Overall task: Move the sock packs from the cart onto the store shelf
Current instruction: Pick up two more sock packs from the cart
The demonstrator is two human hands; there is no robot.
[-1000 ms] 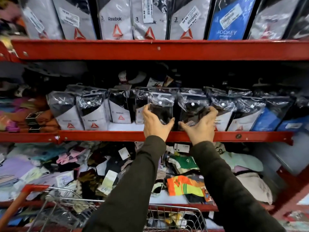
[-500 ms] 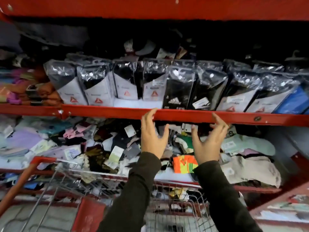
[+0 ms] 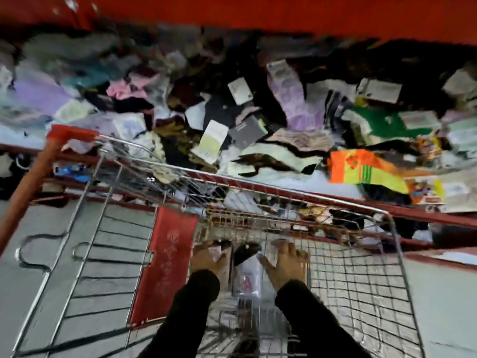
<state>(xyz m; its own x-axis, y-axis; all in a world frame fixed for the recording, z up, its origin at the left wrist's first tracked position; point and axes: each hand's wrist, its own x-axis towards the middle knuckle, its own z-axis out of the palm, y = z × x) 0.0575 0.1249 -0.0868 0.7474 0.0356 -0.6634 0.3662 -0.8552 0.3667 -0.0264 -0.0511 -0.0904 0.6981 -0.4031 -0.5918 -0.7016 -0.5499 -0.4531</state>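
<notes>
I look down into the wire cart [image 3: 284, 193], and the picture is blurred by motion. A clear sock pack [image 3: 246, 273] with a black sock and a white card lies on the basket floor. My left hand [image 3: 207, 260] is just left of it with fingers spread, over a pale bit of packaging. To the right of the pack, my right hand [image 3: 285, 266] is also spread. Neither hand visibly grips anything. The red shelf edge [image 3: 271, 11] runs across the top; the packs standing on it are out of view.
A lower shelf is heaped with loose socks and tags, among them an orange and yellow pair [image 3: 361, 173]. The cart's red handle [image 3: 33, 177] is at left, its red seat flap [image 3: 165, 267] beside my left arm. Grey floor lies on both sides.
Both hands left the middle shelf's front edge and dropped into the cart basket. My view swung down from the row of standing packs to the cart.
</notes>
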